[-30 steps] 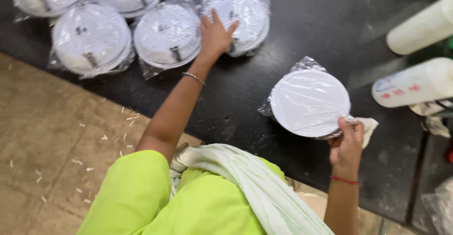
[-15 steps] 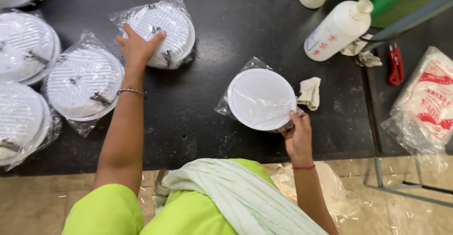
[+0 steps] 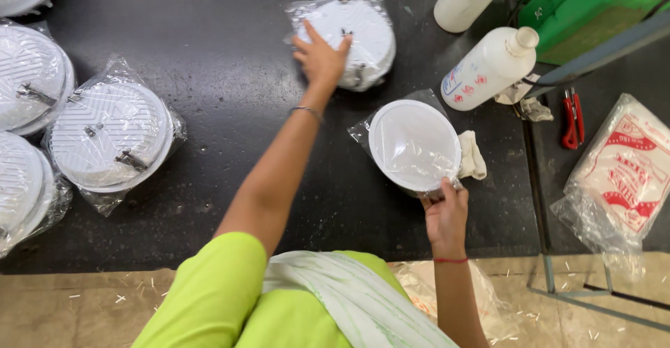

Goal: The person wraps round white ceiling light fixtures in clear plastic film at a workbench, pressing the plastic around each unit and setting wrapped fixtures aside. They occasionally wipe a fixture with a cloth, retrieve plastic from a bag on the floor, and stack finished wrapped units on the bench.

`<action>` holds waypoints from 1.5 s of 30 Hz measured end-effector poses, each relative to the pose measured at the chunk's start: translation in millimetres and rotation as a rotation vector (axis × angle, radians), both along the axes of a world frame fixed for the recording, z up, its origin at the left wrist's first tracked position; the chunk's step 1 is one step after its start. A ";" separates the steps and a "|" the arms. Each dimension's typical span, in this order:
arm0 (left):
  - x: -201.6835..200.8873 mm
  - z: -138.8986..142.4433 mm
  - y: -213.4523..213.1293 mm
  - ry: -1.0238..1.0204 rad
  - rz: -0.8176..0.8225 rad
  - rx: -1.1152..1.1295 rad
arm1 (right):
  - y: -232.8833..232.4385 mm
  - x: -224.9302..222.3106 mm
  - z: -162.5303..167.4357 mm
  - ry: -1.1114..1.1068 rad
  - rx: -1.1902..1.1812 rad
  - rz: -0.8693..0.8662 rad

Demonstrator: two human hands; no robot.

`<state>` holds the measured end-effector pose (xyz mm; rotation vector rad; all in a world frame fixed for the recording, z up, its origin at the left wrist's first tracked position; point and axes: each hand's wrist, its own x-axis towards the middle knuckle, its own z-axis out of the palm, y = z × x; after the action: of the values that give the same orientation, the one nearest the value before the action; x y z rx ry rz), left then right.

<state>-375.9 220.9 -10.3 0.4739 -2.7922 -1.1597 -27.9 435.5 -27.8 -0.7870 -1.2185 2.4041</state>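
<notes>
While left hand (image 3: 321,58) stays on bagged disc (image 3: 352,41), view shifted left.

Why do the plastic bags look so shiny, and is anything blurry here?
Head view: overhead light glares off the clear bag over the round white disc held by the right hand, and sheens the black table. The left hand on the bagged disc looks sharp; edges bend slightly from the wide lens.

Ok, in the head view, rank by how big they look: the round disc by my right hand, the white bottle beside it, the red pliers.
1. Round disc
2. White bottle, a bit smaller, though it lies farther from the camera
3. Red pliers, clearly smallest
</notes>
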 end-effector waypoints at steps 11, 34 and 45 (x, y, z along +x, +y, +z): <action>9.1 10.9 61.5 -0.053 -0.120 0.200 | 3.3 -39.5 -20.1 0.083 0.048 0.059; 166.6 30.1 -419.7 -0.070 0.480 -0.369 | -60.4 -11.5 55.8 -0.003 0.782 0.190; 141.8 27.6 -314.6 -0.258 0.254 -0.073 | -137.7 -27.2 50.0 -0.050 0.710 0.634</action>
<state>-234.1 -93.7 17.3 1.0021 -2.8561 -1.0021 -55.1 297.8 22.3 -0.2515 -2.4183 2.0707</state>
